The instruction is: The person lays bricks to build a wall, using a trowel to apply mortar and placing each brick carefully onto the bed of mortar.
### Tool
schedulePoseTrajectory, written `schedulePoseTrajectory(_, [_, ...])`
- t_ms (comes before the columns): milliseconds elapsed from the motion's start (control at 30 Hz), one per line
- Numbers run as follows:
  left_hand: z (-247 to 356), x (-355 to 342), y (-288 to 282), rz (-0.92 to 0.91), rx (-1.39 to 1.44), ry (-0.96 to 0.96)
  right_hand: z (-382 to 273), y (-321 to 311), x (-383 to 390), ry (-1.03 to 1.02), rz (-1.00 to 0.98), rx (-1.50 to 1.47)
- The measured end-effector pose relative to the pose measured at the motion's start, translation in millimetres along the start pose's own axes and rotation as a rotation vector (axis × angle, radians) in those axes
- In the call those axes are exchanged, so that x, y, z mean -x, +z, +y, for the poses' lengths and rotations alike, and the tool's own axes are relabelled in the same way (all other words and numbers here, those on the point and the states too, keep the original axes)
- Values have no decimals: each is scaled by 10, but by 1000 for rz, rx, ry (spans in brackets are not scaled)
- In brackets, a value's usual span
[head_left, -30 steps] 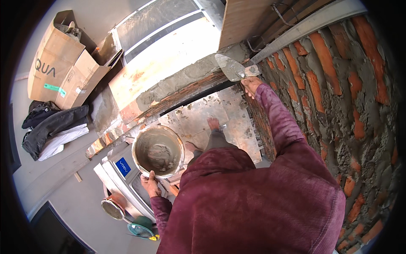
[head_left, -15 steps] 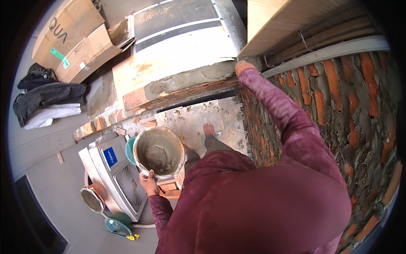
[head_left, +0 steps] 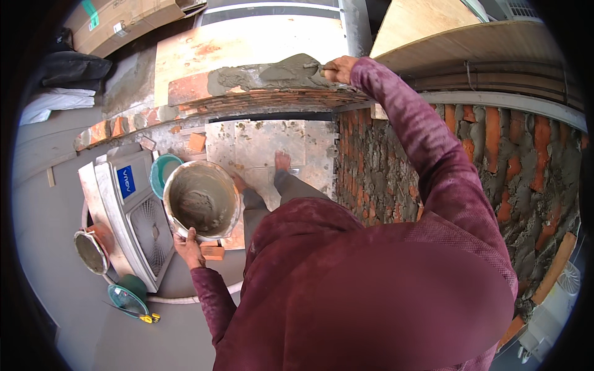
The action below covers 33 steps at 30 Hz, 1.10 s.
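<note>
Though behind bucket [head_left: 213,175], teal basin [head_left: 160,169] visible

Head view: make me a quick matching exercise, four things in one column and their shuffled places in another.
Things:
1. Left hand
2. Right hand
3. Cardboard box
4. Yellow-handled tool

Places:
A. Upper left of the view
B. Beside the mortar heap on the brick ledge
C. Lower left, by a green container
D. Holding the bucket

Pairs: 1-D; 2-B; 3-A; 4-C

single wide fisheye view from head height, steeply downward, fairly near above the bucket [head_left: 199,175]
</note>
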<state>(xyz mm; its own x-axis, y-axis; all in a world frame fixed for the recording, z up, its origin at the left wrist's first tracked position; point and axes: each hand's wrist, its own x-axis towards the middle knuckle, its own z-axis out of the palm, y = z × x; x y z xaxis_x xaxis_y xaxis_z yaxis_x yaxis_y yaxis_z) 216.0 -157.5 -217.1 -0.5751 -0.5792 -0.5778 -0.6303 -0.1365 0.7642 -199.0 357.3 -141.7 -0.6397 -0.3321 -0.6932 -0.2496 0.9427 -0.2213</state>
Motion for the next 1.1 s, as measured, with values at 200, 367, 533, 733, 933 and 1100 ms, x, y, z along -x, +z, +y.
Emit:
schedulePoseTrajectory(200, [35, 31, 350, -37, -38, 56, 1198, 773, -905, -387, -318, 1160])
schedulePoseTrajectory(367, [-245, 70, 400, 44, 17, 20, 815, 218, -18, 224, -358, 753])
schedulePoseTrajectory(533, [-98, 97, 846, 90, -39, -103, 896, 83, 849, 457, -257, 699])
schedulePoseTrajectory(733, [23, 9, 1043, -138, -38, 4, 474, -128, 1268, 544, -285, 716])
schedulePoseTrajectory(933, [384, -168, 1249, -288, -208, 189, 336, -440, 1712, 581, -50, 667])
schedulePoseTrajectory(1100, [744, -66, 1434, -325, -184, 291, -237, -316, 2201, 387, 239, 328])
